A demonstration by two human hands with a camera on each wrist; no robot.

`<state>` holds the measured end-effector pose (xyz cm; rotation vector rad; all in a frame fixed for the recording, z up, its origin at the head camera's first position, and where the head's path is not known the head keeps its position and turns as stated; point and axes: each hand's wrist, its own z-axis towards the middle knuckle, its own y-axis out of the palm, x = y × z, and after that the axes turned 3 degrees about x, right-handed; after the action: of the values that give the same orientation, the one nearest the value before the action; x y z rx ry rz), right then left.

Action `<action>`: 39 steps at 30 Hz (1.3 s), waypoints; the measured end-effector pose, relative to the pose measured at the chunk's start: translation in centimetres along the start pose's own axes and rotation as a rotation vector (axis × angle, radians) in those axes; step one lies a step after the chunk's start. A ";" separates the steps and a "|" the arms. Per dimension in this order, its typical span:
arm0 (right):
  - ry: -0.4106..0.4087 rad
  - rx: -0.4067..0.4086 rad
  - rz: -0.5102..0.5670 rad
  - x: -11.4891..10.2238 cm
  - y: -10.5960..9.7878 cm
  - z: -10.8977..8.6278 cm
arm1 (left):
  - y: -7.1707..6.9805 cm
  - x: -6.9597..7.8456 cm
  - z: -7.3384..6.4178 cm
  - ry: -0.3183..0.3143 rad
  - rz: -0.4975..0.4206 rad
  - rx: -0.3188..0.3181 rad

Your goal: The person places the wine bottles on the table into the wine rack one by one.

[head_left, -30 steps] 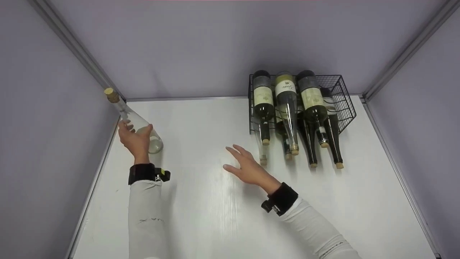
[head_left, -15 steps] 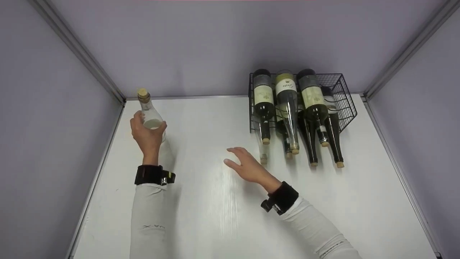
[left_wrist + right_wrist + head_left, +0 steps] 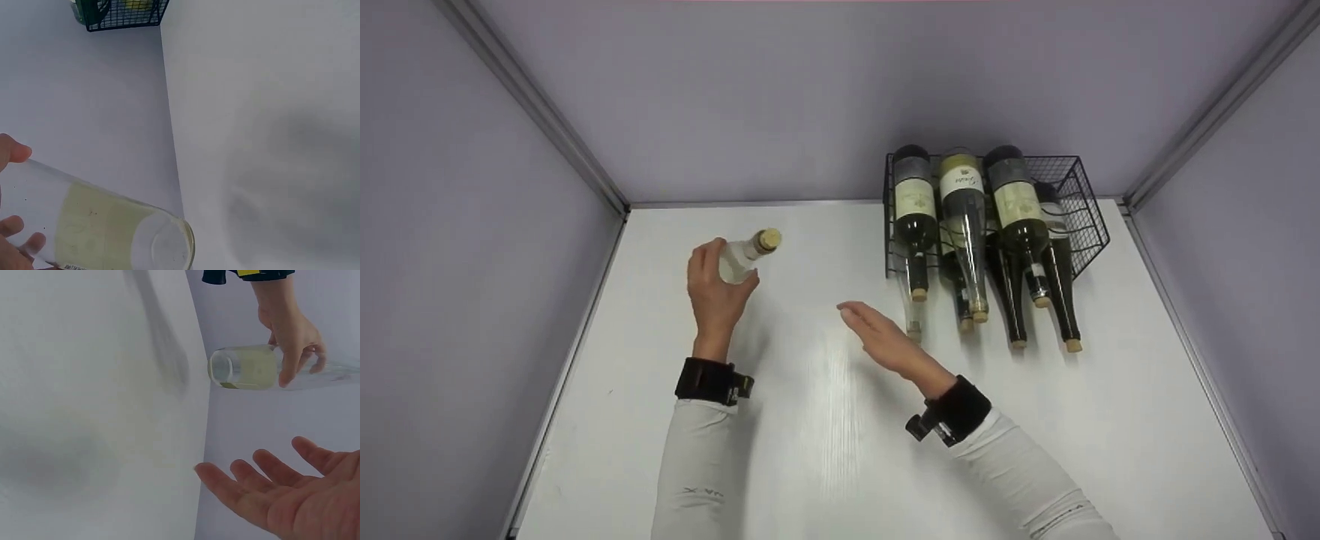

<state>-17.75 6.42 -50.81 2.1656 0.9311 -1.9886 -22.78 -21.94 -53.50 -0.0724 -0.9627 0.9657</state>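
My left hand (image 3: 714, 296) grips a clear glass bottle (image 3: 737, 261) around its body, thumb on one side and fingers on the other. The bottle's cork (image 3: 769, 239) points up and to the right in the head view. In the left wrist view a pale yellow-green label (image 3: 98, 225) wraps the lower part of the glass, above a round base. Apart from the bottle, over the middle of the table, my right hand (image 3: 889, 349) holds nothing. Its fingers (image 3: 247, 478) are extended and the palm shows in the right wrist view.
At the back right of the white table (image 3: 810, 450) stands a black wire basket (image 3: 1080, 202). Several corked wine bottles (image 3: 915, 202) lie in it in two layers, necks toward me. Grey-lilac walls (image 3: 757, 105) close off the back and both sides.
My left hand has carried the bottle from the far left toward the middle, turning its cork from left to right. The right hand has stayed nearly in place, its fingers drawn closer together.
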 end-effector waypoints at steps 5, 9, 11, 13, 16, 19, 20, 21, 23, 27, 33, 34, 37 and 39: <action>0.033 0.079 0.124 -0.5 -0.7 -0.1 | 0.9 0.9 -1.5 0.127 0.038 -0.069; 0.072 0.092 0.276 -0.9 -1.3 -0.1 | 1.4 1.5 -2.2 0.235 0.050 -0.091; 0.086 0.086 0.346 -1.1 -1.7 0.0 | 1.7 1.7 -2.4 0.291 0.050 -0.102; 0.102 0.075 0.390 -1.2 -1.9 0.0 | 1.9 1.9 -2.5 0.342 0.056 -0.115; 0.123 0.048 0.425 -1.2 -2.3 0.0 | 2.3 2.3 -2.7 0.409 0.058 -0.124; 0.137 0.007 0.466 -1.3 -2.6 -0.1 | 2.6 2.6 -2.8 0.469 0.054 -0.119; 0.141 -0.009 0.486 -1.4 -2.7 -0.2 | 2.7 2.7 -2.9 0.484 0.052 -0.119; 0.145 -0.025 0.508 -1.4 -2.7 -0.2 | 2.8 2.8 -3.0 0.497 0.054 -0.119; 0.146 -0.061 0.549 -1.5 -2.8 -0.3 | 2.9 2.9 -3.1 0.516 0.061 -0.125; 0.143 -0.118 0.614 -1.9 -2.9 -0.5 | 3.1 3.1 -3.4 0.534 0.088 -0.143; 0.139 -0.177 0.664 -2.5 -3.1 -0.6 | 3.3 3.7 -3.7 0.596 0.097 -0.147; 0.144 -0.185 0.673 -2.5 -3.2 -0.6 | 3.4 3.7 -3.7 0.606 0.098 -0.145; 0.156 -0.207 0.691 -2.3 -3.4 -0.7 | 3.5 3.9 -3.8 0.629 0.105 -0.135; 0.159 -0.220 0.682 -2.3 -3.5 -0.7 | 3.6 4.1 -3.9 0.639 0.116 -0.134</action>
<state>-18.76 8.69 -47.39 2.1371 0.3182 -1.3451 -21.56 -15.48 -54.75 -0.5234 -0.4315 0.8995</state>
